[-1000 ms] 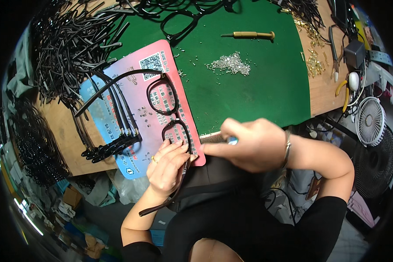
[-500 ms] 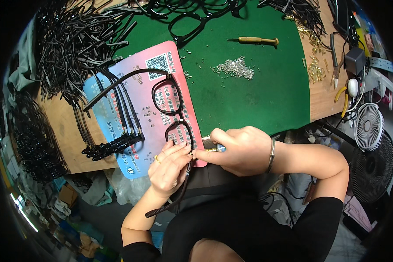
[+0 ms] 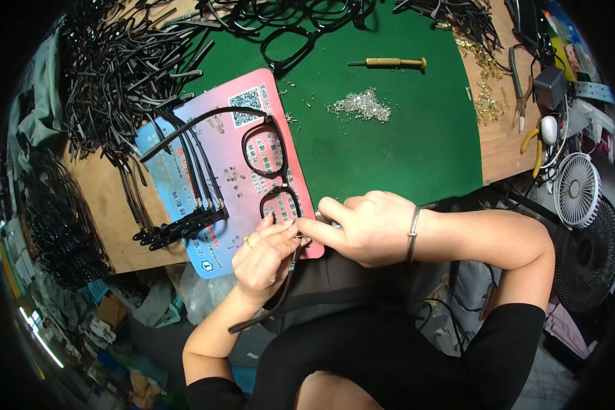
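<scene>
A black eyeglass frame point(image 3: 270, 171) is being pinched by both the left hand point(image 3: 266, 256) and right hand point(image 3: 369, 225) over a green mat point(image 3: 389, 150) on a cluttered wooden workbench point(image 3: 102, 205).

A wooden counter point(image 3: 102, 205) carries a green mat point(image 3: 389, 137) across its middle. To the right stand 2 small fans — 1 white point(image 3: 577, 189), 1 black point(image 3: 588, 260). Below the counter's left edge the floor point(image 3: 102, 321) is cluttered and dim — details unclear.
</scene>
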The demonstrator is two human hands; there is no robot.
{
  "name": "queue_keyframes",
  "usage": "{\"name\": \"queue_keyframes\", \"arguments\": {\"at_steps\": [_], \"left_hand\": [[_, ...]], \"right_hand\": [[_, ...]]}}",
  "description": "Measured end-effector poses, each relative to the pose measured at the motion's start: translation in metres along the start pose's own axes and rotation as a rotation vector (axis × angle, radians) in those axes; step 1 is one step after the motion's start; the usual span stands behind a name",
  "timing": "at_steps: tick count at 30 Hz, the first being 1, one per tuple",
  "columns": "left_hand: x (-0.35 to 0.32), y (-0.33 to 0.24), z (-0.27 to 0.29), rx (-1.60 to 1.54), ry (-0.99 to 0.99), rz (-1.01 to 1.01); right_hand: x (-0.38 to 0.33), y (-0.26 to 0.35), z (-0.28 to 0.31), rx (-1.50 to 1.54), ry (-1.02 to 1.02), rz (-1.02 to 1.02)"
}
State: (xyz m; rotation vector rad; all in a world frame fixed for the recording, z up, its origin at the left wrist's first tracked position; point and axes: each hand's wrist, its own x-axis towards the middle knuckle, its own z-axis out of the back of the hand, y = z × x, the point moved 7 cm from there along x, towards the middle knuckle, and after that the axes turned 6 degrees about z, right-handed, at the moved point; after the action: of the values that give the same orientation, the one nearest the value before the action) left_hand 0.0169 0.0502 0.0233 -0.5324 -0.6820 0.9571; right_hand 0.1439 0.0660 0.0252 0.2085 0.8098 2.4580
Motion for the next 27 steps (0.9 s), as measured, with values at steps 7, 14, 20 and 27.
{"name": "queue_keyframes", "arguments": {"at_steps": [7,14,20,27], "left_hand": [[-0.001,0.001,-0.001,-0.016,0.021,0.042],[0.014,-0.003,0.014,-0.125,-0.065,0.072],[0.045,-0.018,0.083,-0.7,-0.27,0.449],[-0.057,-0.013,0.197,-1.068,0.086,1.01]], "right_hand": [[0.001,0.002,-0.001,-0.016,0.009,0.004],[-0.022,0.0,0.04,0.003,-0.195,-0.088],[-0.029,-0.032,0.03,0.055,-0.217,-0.212],[-0.035,-0.041,0.037,0.185,-0.237,-0.246]]}}
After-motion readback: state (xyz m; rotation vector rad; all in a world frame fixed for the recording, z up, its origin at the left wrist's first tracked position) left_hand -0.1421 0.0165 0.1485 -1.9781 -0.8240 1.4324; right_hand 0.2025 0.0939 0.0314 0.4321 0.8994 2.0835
